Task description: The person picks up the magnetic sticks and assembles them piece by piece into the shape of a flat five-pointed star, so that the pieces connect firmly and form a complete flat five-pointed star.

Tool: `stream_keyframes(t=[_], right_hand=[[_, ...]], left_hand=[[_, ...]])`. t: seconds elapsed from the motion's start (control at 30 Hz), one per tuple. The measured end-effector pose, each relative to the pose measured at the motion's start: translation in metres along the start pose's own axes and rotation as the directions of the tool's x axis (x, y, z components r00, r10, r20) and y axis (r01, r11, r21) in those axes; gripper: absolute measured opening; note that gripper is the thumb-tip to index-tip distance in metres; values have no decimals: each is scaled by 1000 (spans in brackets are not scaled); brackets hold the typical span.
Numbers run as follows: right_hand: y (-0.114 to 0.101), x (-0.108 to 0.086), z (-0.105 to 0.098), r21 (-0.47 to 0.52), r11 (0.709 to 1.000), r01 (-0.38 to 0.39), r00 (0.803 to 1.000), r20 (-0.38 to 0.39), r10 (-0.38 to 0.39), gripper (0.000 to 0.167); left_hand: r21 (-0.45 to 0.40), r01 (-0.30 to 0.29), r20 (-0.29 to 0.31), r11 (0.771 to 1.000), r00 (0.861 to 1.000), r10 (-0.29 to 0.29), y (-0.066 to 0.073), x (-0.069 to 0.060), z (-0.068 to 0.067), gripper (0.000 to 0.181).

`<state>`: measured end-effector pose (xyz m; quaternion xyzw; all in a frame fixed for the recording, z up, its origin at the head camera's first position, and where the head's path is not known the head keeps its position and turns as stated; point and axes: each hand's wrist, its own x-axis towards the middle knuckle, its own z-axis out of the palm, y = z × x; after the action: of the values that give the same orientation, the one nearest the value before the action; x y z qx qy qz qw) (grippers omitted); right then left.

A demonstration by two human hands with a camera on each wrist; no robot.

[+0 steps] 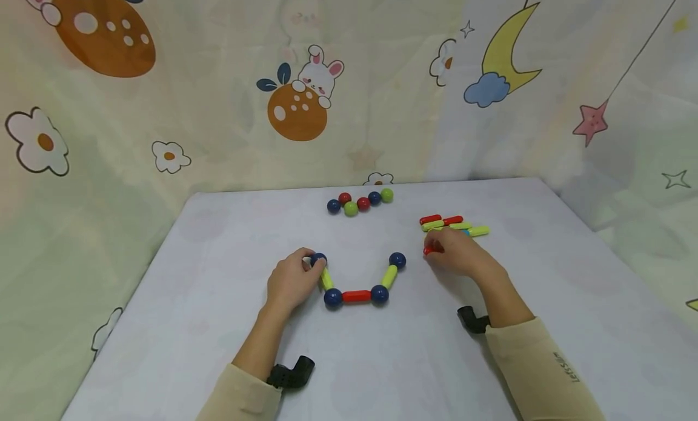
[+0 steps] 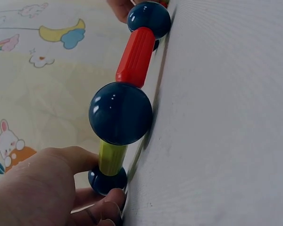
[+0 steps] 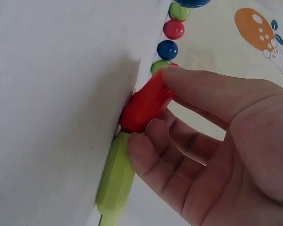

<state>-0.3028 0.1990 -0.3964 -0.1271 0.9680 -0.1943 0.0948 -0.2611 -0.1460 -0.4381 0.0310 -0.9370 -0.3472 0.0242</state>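
Observation:
On the white tabletop lies a U-shaped chain of dark blue balls and magnetic rods, with a red rod (image 1: 357,297) across its near side and a yellow-green rod (image 1: 389,277) up its right arm. My left hand (image 1: 294,280) grips the ball (image 2: 107,181) at the chain's far left end, thumb and fingers around it. To the right, my right hand (image 1: 454,251) pinches a loose red rod (image 3: 148,102) between thumb and fingertips. Close by that rod's lower end, a yellow-green rod (image 3: 116,174) lies on the table in the right wrist view.
Several loose balls in blue, red and green, among them a green ball (image 1: 351,209), sit near the table's back edge. A small pile of rods, including a red rod (image 1: 431,219), lies just beyond my right hand. A patterned cloth (image 1: 218,106) hangs behind the table.

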Motion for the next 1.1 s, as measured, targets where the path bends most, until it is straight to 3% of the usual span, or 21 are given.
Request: stream_keyframes(t=[0.33,0.4,0.57,0.73,1.1], right_hand=[[1,1,-3,182,983,-14,1000,3,13,29],[-1,2,-3,264,964,-16,1000,-12,20,31],[-14,16,0,464,885,-33,998,-35,56,35],[-25,36,8,513,854,-88,993,-26,117,39],[-41,53,26,446,888,-113,993,36,108,39]], left_hand=[[-17,9,0,1000,1000,-9,-2,0,0,43],[-16,12,3,1000,1000,-12,-1,-1,0,43],[-14,5,4,1000,1000,-5,1,-1,0,42],[-17,-5,1,1000,1000,5,4,0,3,42],[14,7,3,1000,1000,-7,4,0,1,42]])
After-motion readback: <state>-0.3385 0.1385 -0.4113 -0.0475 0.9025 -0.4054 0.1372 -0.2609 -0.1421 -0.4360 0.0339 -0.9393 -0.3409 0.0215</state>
